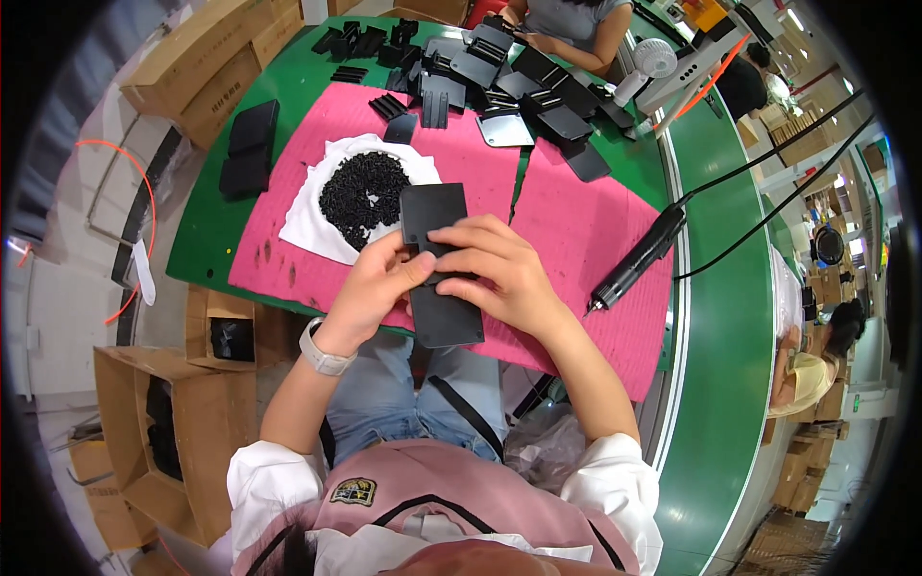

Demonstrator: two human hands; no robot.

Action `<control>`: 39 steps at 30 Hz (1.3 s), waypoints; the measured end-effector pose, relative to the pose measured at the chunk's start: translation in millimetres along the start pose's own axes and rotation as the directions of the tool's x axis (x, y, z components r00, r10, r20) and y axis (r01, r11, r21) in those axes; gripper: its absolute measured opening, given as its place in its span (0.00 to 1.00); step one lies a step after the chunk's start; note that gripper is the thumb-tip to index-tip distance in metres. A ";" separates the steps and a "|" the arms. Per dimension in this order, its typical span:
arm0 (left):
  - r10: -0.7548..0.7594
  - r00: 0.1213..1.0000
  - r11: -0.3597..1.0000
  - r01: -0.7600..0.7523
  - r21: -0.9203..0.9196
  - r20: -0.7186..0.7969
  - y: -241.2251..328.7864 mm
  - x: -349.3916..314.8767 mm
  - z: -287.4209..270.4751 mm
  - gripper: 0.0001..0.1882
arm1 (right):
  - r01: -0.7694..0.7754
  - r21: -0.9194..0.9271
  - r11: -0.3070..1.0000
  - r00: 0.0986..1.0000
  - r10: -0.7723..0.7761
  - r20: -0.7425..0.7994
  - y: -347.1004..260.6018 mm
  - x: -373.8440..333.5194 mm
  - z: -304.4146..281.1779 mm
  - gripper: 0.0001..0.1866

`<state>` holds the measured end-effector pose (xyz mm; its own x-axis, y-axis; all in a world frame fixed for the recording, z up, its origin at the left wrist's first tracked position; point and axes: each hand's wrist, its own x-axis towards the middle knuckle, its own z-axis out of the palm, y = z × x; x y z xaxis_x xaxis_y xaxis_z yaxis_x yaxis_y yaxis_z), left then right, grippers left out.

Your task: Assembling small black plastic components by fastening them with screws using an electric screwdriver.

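A flat black two-panel plastic part (447, 322) is held upright between my hands, over the near edge of the pink mat. My left hand (376, 286) grips its left edge, the thumb pressed on the middle joint. From the right, my right hand (504, 272) closes on the same middle section, its fingers lying across the front and hiding the joint. Just beyond my left hand, a white cloth (300, 223) bears a heap of small black pieces (360, 187), perhaps screws. A black electric screwdriver (639, 257) lies on the mat right of my right hand.
Loose black plates and ribbed pieces (475, 67) pile up at the table's far side. Two black parts (250, 144) lie at left. A small white fan (655, 60) stands far right, near another person (576, 34). Cardboard boxes (206, 413) stand beside the green table (206, 235).
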<state>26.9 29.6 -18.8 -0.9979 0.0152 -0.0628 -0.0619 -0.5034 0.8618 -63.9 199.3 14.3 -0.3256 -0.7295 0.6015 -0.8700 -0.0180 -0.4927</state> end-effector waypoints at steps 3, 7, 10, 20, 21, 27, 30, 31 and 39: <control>0.034 0.999 0.567 -0.021 0.823 0.002 21.7 6.3 -3.9 0.13 | -0.038 -0.065 0.997 0.998 0.034 -0.057 -3.7 -11.4 -2.3 0.12; 0.668 0.731 -0.110 -0.084 0.990 0.136 42.1 31.4 -12.9 0.11 | -0.195 -0.203 0.959 0.980 0.198 -0.005 4.0 -31.7 -16.1 0.12; 0.636 0.763 -0.272 0.081 0.959 0.116 45.7 46.0 -42.0 0.11 | -0.208 -0.258 0.943 0.977 0.212 -0.016 -8.8 -27.5 -18.9 0.12; 0.696 0.714 -0.018 -0.091 0.996 0.078 46.8 55.9 -50.8 0.05 | -0.634 -0.628 0.452 0.744 0.134 -0.654 0.1 -69.5 -102.8 0.10; 0.716 0.692 -0.039 -0.096 0.995 0.095 46.1 56.5 -52.1 0.05 | -0.728 -0.647 0.225 0.684 0.189 -0.704 5.9 -73.2 -106.9 0.15; 0.705 0.710 0.224 -0.229 0.947 0.005 40.5 55.4 -56.1 0.06 | -0.873 -0.487 -0.017 0.396 0.558 -0.729 66.5 -95.2 -134.2 0.33; 0.589 0.799 0.552 -0.286 0.783 -0.123 35.0 47.1 -46.6 0.07 | -0.947 -0.283 0.152 0.296 0.755 -0.586 79.8 -93.3 -142.4 0.34; 0.499 0.848 0.691 -0.267 0.672 -0.176 34.8 40.4 -40.4 0.08 | -0.962 -0.219 0.165 0.254 0.838 -0.484 81.5 -91.3 -143.4 0.33; 0.186 0.977 0.978 -0.173 0.115 -0.108 16.1 3.0 5.9 0.07 | -0.295 0.875 0.383 0.454 0.862 -0.224 14.4 -34.8 -102.8 0.22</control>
<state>22.8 26.6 -2.2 -0.9841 -0.1717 0.0447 0.1104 -0.3954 0.9119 -103.1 294.7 50.9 -0.9810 -0.1939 -0.0109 0.0873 -0.3900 -0.9166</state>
